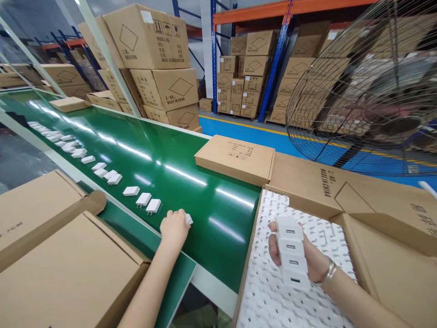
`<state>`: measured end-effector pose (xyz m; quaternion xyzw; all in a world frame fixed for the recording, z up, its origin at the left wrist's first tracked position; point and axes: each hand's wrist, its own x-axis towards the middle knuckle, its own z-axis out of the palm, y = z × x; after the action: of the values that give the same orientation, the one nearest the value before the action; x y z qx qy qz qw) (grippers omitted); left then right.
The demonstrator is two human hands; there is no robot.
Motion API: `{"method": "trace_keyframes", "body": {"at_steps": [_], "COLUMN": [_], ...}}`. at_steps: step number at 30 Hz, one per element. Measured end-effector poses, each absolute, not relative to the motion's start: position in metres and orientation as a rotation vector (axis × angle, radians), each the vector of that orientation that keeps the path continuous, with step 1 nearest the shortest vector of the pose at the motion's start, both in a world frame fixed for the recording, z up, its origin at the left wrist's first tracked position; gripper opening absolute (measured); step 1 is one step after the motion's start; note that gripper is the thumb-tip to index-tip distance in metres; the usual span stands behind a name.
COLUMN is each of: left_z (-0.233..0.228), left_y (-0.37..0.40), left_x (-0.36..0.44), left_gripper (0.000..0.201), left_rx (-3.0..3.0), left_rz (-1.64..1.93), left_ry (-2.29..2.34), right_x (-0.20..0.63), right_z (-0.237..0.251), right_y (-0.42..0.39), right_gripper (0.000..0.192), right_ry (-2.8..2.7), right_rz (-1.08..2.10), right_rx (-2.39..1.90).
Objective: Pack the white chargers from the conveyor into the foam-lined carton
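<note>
Left hand (175, 226) closed over one white charger (188, 219), pressed to green conveyor belt (191, 182). Beyond left hand: three chargers (143, 198) just beside, row (68, 146) continuing far along belt edge; farther ones too small to count. Right hand (307, 257) clamped on stack of four chargers (290, 253), USB ports up, above open carton (341, 200) lined with white packing sheet (269, 291). One flat closed box (235, 159) on belt, ahead of right hand. Hands well apart.
</note>
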<state>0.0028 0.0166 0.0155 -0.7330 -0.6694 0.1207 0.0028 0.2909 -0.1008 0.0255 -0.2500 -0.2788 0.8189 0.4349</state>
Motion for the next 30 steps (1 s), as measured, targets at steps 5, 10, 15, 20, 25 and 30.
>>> {"method": "trace_keyframes", "body": {"at_steps": [5,10,15,20,25,30], "left_z": [0.009,0.007,0.012,0.038,0.060,0.057], "left_y": [0.013,0.011,0.010,-0.013,-0.045,-0.059], "left_x": [0.013,0.007,0.014,0.051,0.084,0.094], "left_gripper": [0.029,0.029,0.024,0.028,0.027,0.030], "left_rx": [-2.425,-2.570,-2.657,-3.354,-3.593,-3.516], "left_rz": [0.397,0.427,0.326,-0.718,-1.362,-1.454], "left_ry": [-2.034,-2.044,-1.953,-1.570,-0.944,-1.095], "right_x": [0.293,0.335,0.395,0.423,0.427,0.419], "right_z": [0.027,0.057,0.073,0.033,-0.013,-0.005], "right_y": [-0.101,-0.097,-0.076,-0.057,-0.051,-0.059], "right_gripper": [0.057,0.057,0.056,0.054,0.051,0.054], "right_ry": [-0.771,-1.211,-1.691,-1.897,-1.980,-1.880], "right_rz": [1.986,1.488,0.440,-0.084,-0.031,-0.024], "right_rx": [-0.796,-1.490,-2.227,-2.428,-2.188,-2.163]}}
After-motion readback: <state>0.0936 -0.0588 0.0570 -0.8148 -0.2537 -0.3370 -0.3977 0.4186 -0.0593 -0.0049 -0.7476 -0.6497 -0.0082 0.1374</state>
